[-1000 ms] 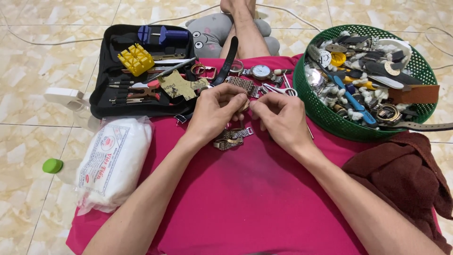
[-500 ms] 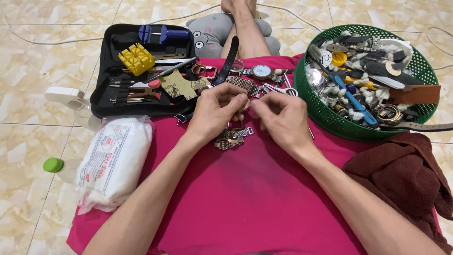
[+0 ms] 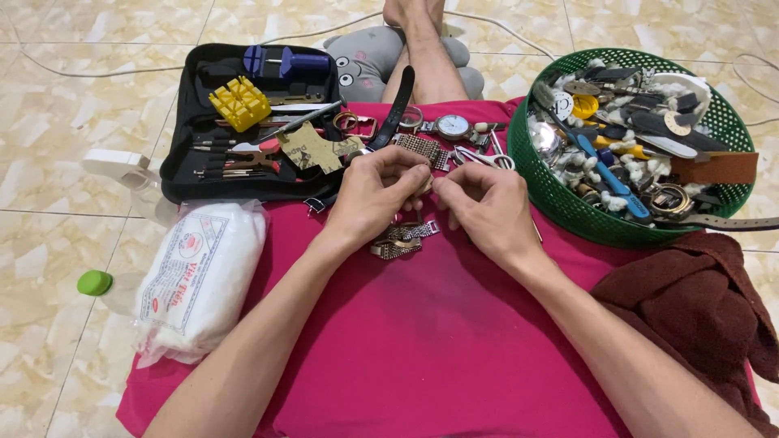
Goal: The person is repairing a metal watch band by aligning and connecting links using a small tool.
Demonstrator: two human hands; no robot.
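Observation:
My left hand point(image 3: 375, 195) and my right hand point(image 3: 485, 209) meet fingertip to fingertip over a pink cloth point(image 3: 422, 349). Both pinch the upper end of a silver metal watch band point(image 3: 402, 239), and the rest of it lies on the cloth just below my left hand. What sits exactly between the fingertips is hidden. A round silver watch point(image 3: 452, 126), a black strap point(image 3: 400, 97) and a mesh band point(image 3: 422, 148) lie just beyond my hands.
A black tool case point(image 3: 182, 174) with a yellow block point(image 3: 239, 101) and small tools lies at the far left. At right, a green basket point(image 3: 568, 212) holds watch parts and straps. Also here: brown cloth point(image 3: 698, 300), white packet point(image 3: 203, 276), green cap point(image 3: 95, 282), grey plush toy point(image 3: 365, 61).

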